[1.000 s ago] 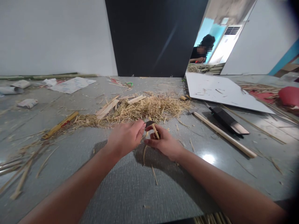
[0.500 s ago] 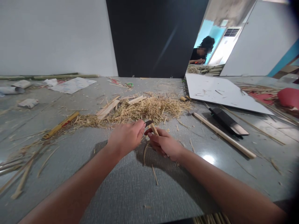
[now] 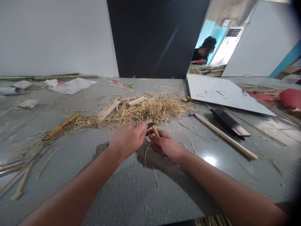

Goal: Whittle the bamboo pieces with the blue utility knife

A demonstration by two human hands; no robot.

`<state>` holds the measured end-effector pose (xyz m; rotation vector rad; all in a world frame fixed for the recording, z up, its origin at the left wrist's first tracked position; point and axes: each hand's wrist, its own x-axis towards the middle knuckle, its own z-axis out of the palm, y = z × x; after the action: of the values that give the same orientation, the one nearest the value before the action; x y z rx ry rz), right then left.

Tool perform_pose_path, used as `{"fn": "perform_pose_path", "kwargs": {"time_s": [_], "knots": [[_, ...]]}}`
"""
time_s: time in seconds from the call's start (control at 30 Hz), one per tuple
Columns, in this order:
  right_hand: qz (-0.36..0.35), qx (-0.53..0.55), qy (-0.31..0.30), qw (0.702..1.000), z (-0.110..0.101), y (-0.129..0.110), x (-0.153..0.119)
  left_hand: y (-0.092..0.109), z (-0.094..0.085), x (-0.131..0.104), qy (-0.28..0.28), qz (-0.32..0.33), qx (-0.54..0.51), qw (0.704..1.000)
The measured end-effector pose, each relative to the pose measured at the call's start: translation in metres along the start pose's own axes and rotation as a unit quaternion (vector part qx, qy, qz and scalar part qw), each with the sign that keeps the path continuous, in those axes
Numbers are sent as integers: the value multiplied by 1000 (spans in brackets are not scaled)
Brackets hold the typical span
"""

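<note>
L hand (image 3: 128,139): fingers curled tight on a small dark-bladed knife (image 3: 150,125), handle hidden in grip, blade pointing R. R hand (image 3: 168,144): fingers clamped on a slim, straight, pale tan wood or bamboo stick (image 3: 155,131), thumb along its near end. Stick is btwn the hands, tilted, upper end leaning L; blade crosses it nr that end, contact vs. small gap can't be told. Both hands over the grey, streaky-textured worktop (image 3: 117,194). Just beyond: loose heap of thin straw-coloured shavings (image 3: 152,111), w/ flat pale wood pcs (image 3: 108,110) at its L side. Far L of hands: yellow rod w/ red marks (image 3: 62,125). To R: long round pale wooden rod (image 3: 225,136), lying diag.; next to it, black flat oblong item (image 3: 229,121), matl unclear. Behind these, thin white board (image 3: 225,91). Bkgd: upright black panel (image 3: 157,37); past its R edge, a person in dark clothing (image 3: 196,56).
</note>
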<state>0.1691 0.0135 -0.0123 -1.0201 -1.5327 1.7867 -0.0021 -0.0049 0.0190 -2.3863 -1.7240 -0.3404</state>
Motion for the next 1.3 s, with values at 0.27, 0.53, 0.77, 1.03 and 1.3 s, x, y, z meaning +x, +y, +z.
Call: {"fn": "perform_pose_path", "kwargs": {"time_s": [0.27,0.53,0.77,1.03,1.3], "knots": [[3,-12,8,1000,1,-1,0,-2,-1,0,-17,7,-30,999],[9,-6,9,1000,1,-1,0,-2,1,1,-18,12,-28,999],[12,-3,14,1000,2,-1,0,-3,-1,0,-4,-15,-27,1000],[14,-4,23,1000,1,0,0,-4,-1,0,3,-5,-51,999],[14,-15,20,1000,3,-2,-1,-2,0,-1,12,-8,-43,999]]}}
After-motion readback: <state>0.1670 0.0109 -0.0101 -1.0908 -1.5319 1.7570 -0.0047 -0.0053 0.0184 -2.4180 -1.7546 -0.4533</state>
